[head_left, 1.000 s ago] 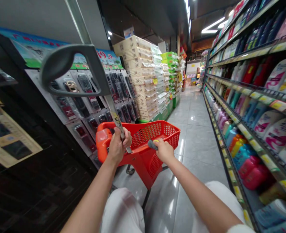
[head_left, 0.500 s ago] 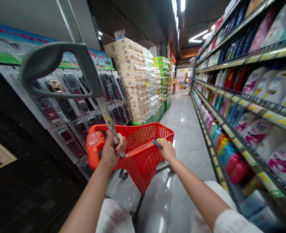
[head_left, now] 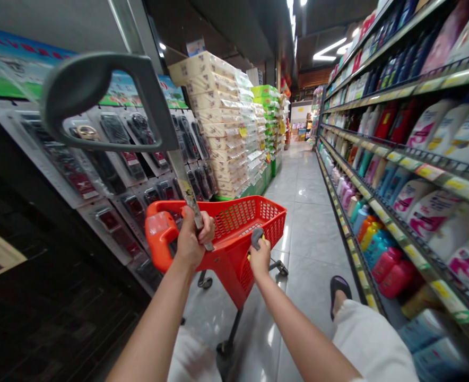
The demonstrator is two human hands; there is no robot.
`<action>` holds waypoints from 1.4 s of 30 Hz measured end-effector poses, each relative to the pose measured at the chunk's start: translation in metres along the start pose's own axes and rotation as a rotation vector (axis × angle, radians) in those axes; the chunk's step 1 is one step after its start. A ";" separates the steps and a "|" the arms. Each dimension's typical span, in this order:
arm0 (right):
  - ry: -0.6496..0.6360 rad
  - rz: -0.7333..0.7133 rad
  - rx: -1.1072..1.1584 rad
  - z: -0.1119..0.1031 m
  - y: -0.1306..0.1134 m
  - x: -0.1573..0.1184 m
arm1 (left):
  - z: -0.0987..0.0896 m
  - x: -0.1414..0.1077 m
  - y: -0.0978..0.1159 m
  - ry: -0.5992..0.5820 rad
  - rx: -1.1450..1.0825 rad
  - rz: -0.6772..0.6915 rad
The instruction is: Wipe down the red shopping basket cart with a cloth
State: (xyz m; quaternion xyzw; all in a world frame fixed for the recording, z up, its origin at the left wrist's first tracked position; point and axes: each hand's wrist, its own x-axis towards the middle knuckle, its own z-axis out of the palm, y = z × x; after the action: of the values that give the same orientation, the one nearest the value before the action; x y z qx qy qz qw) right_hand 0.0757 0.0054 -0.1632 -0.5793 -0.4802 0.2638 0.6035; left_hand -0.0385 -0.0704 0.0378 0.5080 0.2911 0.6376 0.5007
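My left hand [head_left: 190, 241] is wrapped round the lower part of a slanting metal pole [head_left: 187, 185]. A grey loop-shaped handle [head_left: 163, 106] sits further up the pole, close to the camera. In my right hand [head_left: 260, 259] is a small grey and yellow object [head_left: 257, 236]; its kind cannot be made out. Both hands are over the near side of a red shopping cart [head_left: 218, 261] with perforated basket walls. The pole's low end shows just below my left hand, against the cart.
Shelves [head_left: 429, 168] of bottles line the right side. At the left, packaged belts [head_left: 121, 143] hang on a display. Stacked cartons [head_left: 218, 122] stand beyond the cart. A grey tiled floor [head_left: 306, 223] runs down the aisle; my sandalled foot [head_left: 340, 291] is at the right.
My right hand has moved left, closer to my left hand, and the grey and yellow object now points upward. The pole has shifted slightly right with my left hand. My right foot has come into view.
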 end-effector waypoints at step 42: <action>-0.224 -0.422 -0.052 0.022 -0.029 -0.102 | -0.017 0.025 -0.008 0.089 -0.061 0.022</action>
State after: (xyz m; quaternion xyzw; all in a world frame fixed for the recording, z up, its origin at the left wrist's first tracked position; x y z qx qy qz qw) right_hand 0.0080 -0.0796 -0.1663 -0.4485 -0.6612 0.1821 0.5732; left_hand -0.0513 -0.0424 0.0340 0.4667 0.2879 0.6736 0.4955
